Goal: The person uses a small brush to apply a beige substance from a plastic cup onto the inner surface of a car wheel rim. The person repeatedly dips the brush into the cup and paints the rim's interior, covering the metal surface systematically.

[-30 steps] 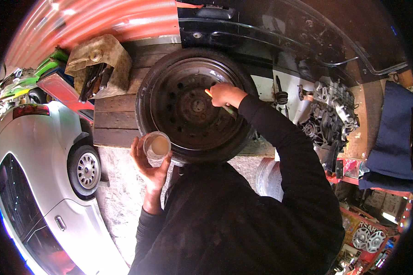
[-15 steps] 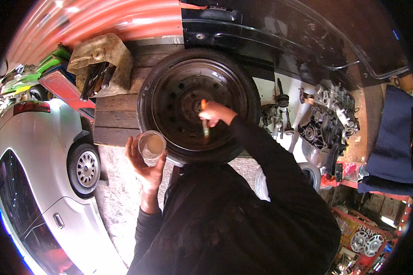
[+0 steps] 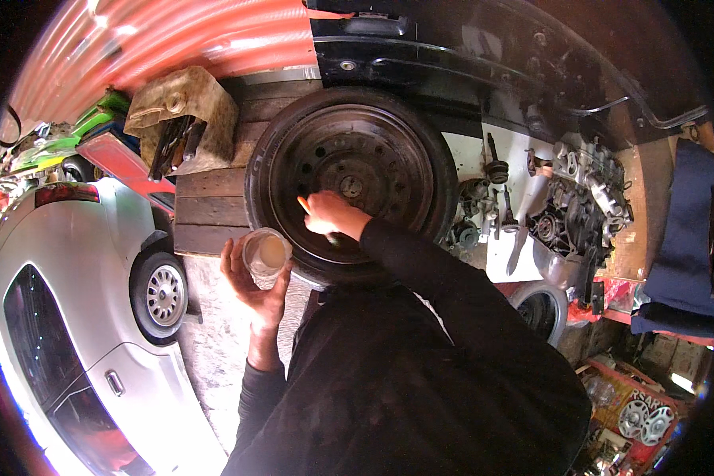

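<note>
A wheel with a black tyre (image 3: 259, 159) and a dark, dirty steel rim (image 3: 401, 170) lies flat in front of me. My right hand (image 3: 331, 214) is closed around a small brush with an orange handle (image 3: 302, 204). It is over the near left part of the rim, and the hand mostly hides the bristle end. My left hand (image 3: 255, 287) holds a clear plastic cup (image 3: 266, 252) of pale tan liquid, fingers around its side, just off the tyre's near left edge.
The wheel rests on a wooden plank bench (image 3: 210, 208). On it stands a cut-open canister (image 3: 214, 99) with dark tools inside. To the right are metal shafts (image 3: 496, 170) and an engine block (image 3: 575, 206). A silver car (image 3: 95, 278) is at left, another tyre (image 3: 543, 309) at lower right.
My right hand has moved left and slightly nearer across the rim with the brush, whose handle now points left instead of away. My left hand keeps holding the cup. The view has shifted slightly.
</note>
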Tool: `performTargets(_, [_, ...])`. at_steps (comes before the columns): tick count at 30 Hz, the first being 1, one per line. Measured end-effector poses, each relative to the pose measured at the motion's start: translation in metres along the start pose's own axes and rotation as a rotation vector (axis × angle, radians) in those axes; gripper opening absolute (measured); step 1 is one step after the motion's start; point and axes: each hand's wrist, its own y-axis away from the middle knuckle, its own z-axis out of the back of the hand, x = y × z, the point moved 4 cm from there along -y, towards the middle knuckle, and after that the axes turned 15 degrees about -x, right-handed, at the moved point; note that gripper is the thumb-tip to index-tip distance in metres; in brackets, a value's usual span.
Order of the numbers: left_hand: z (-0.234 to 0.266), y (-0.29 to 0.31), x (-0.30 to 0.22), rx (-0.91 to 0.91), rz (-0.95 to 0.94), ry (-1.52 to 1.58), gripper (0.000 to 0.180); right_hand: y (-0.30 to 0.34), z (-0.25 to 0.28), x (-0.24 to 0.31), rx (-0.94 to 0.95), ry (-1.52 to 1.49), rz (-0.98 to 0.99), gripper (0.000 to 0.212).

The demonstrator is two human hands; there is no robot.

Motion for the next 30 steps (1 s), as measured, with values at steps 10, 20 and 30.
performTargets(10, [-0.001, 0.004, 0.005, -0.007, 0.017, 0.015, 0.097, 0.019, -0.031, -0.103, 0.042, -0.755, -0.348, 0.028])
performTargets(20, [-0.003, -0.004, 0.0, -0.019, -0.013, -0.016, 0.097, -0.008, 0.013, -0.073, 0.507, -0.505, 0.025, 0.022])
performTargets(30, [0.012, -0.003, 0.006, -0.056, -0.018, -0.025, 0.099, -0.054, -0.044, -0.076, -0.538, -1.545, -0.419, 0.017])
